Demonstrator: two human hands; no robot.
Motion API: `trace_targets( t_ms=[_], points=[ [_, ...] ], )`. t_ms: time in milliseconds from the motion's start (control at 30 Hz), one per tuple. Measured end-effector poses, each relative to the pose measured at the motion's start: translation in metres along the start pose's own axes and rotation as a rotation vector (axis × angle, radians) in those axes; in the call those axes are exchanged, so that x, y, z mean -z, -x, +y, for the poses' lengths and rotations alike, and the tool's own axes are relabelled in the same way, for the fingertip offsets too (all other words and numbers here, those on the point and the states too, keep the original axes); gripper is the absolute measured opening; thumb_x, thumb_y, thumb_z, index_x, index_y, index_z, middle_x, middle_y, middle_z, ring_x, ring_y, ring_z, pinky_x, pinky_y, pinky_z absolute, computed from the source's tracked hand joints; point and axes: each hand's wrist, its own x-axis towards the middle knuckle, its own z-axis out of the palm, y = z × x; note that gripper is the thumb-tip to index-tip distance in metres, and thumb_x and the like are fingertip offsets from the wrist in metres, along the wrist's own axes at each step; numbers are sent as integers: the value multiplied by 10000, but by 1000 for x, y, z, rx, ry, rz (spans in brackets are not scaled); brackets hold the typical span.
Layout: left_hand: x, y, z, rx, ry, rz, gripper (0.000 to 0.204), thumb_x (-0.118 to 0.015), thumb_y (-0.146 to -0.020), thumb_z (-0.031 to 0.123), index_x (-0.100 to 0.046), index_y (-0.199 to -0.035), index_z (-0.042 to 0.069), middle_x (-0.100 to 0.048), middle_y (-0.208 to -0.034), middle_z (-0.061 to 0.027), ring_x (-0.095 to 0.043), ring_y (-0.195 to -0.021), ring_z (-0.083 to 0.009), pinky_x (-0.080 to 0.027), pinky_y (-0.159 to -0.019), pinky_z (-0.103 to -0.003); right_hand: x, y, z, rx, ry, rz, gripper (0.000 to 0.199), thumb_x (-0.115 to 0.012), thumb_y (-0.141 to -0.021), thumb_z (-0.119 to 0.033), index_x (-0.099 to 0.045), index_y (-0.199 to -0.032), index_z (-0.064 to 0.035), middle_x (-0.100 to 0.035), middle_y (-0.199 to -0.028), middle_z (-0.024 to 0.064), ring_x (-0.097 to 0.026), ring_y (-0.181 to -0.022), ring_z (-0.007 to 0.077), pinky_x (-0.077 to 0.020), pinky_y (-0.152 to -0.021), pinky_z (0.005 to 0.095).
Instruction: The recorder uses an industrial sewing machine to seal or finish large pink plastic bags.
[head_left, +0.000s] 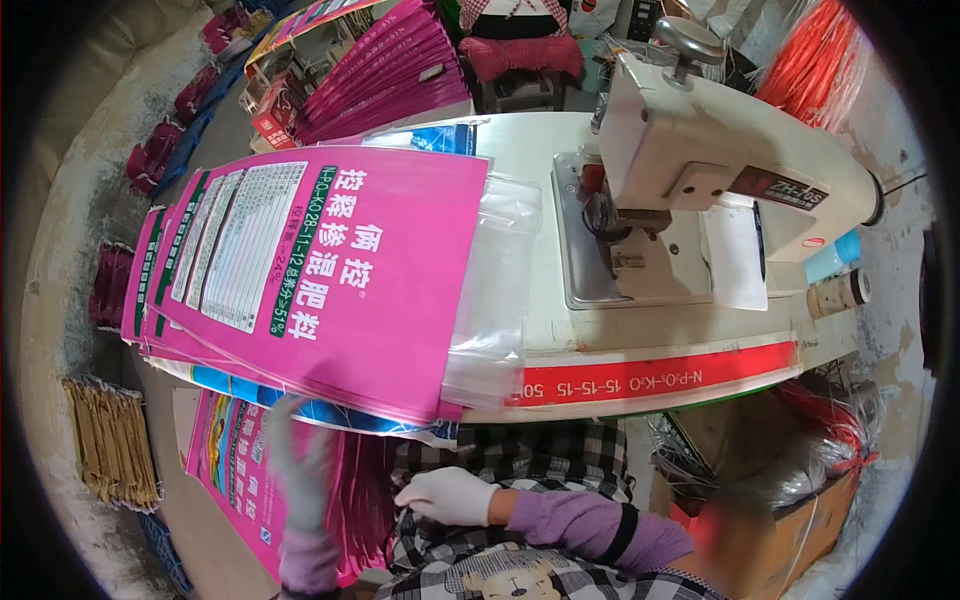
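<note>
My left hand (300,462), in a pale glove, is smeared by motion just below the table's near edge. It is close to a stack of pink woven sacks (400,285) with clear plastic liners (492,290) sticking out at their right ends. Beneath that hand, more pink sacks (355,500) hang or lie beside my lap. My right hand (450,497), in a white glove, rests over the black-and-white checked apron (560,450). Its fingers are curled together, and whatever may be in them is hidden.
A white sewing machine (730,150) stands on the right of the table (650,340). Beyond the table are fanned pink sacks (385,75) and a stool with a red cushion (522,58). Red strands (815,65) hang at the far right; a cardboard box (815,525) stands at the near right.
</note>
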Motion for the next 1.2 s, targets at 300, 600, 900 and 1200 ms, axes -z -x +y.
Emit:
trace_targets(
  t_ms=[300, 600, 900, 1200],
  points=[
    [-135, -67, 14, -61, 566, -365, 66, -690, -806, 38, -693, -871, 30, -633, -899, -98, -610, -809, -216, -497, -725, -336, 155, 37, -21, -255, 38, 684, 166, -577, -914, -169, -636, -843, -32, -630, -801, 137, -629, -756, 285, -497, -693, 363],
    [-123, -75, 54, -647, 116, -224, 191, -684, -749, 53, -663, -938, 48, -650, -950, -95, -615, -886, -305, -505, -770, -384, 181, -6, -9, 24, 251, 666, 463, -668, -880, -358, -637, -1146, 20, -659, -1075, 199, -645, -959, 316, -499, -855, 363],
    [-120, -82, 63, -547, 223, -313, 169, -674, -803, 49, -646, -969, 29, -652, -929, -94, -632, -861, -266, -504, -746, -353, 164, 1, 5, -228, -195, 703, 265, -670, -872, -227, -709, -1006, -2, -698, -825, 157, -664, -760, 218, -508, -731, 327],
    [-116, -79, 35, 179, 726, -876, 177, -616, -913, -17, -650, -1086, -28, -665, -872, -28, -586, -748, -67, -482, -635, -216, 129, -37, -4, -539, -750, 760, 380, -641, -937, -397, -669, -912, -19, -578, -605, 29, -574, -503, 117, -433, -441, 250]
  ],
)
